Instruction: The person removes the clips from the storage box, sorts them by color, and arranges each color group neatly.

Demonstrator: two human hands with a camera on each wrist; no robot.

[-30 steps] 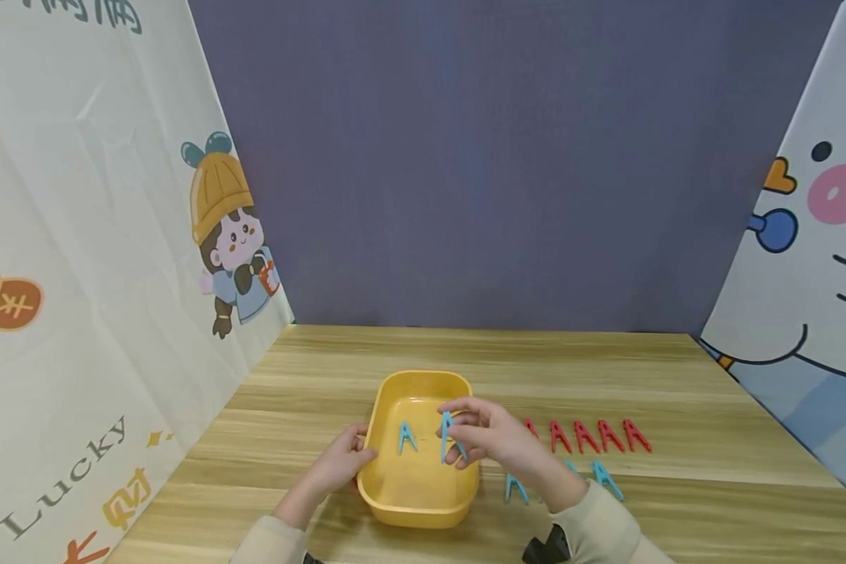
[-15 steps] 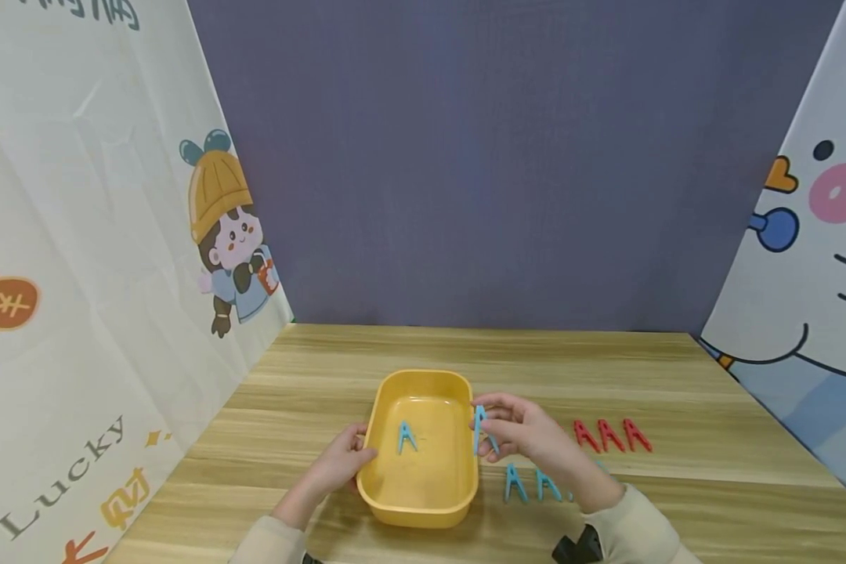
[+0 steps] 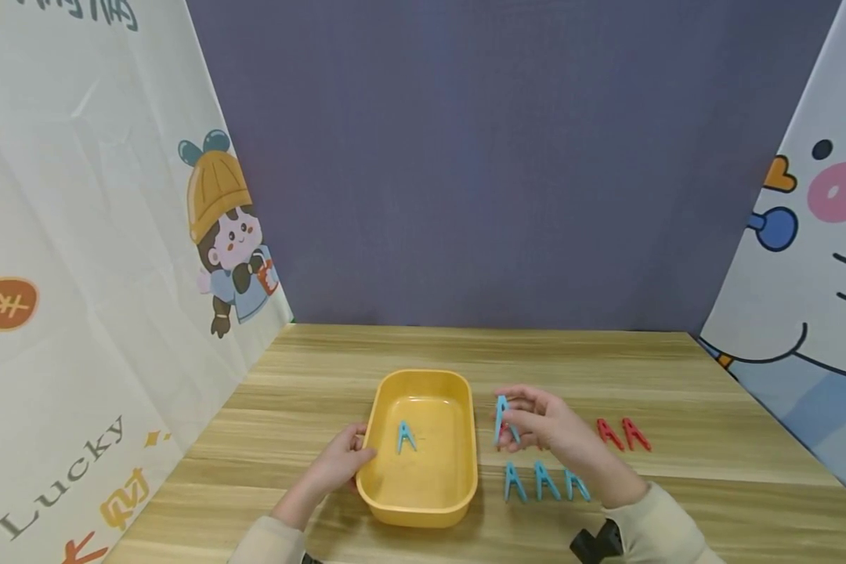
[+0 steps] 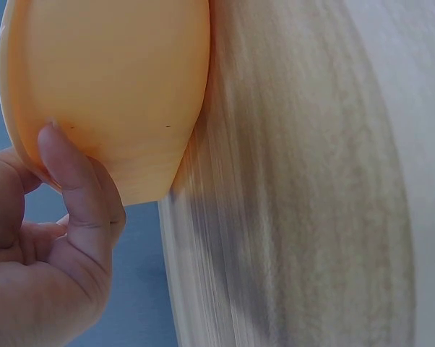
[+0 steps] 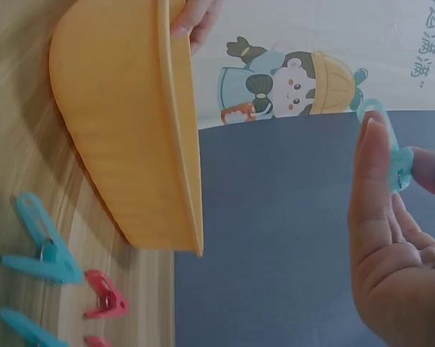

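Observation:
My left hand (image 3: 338,457) grips the left rim of a yellow plastic bin (image 3: 423,518), its thumb over the edge; the left wrist view shows the fingers (image 4: 80,184) against the bin's outer wall. One blue clothespin (image 3: 406,436) lies inside on the bin's floor. To the right of the bin, my right hand (image 3: 553,427) pinches another blue clothespin (image 5: 399,170) between thumb and fingers, raised above the table. Behind it, a row of red clothespins (image 3: 634,433) is partly hidden by the hand.
Nearer me, right of the bin, a row of blue clothespins (image 3: 545,480) lies on the wooden table (image 3: 310,376). A dark blue panel (image 3: 465,172) stands at the back, with printed cartoon sheets (image 3: 113,235) along the sides.
My right hand has moved right, from over the bin to over the table beside it, still holding the blue clothespin. The left hand and bin stay put.

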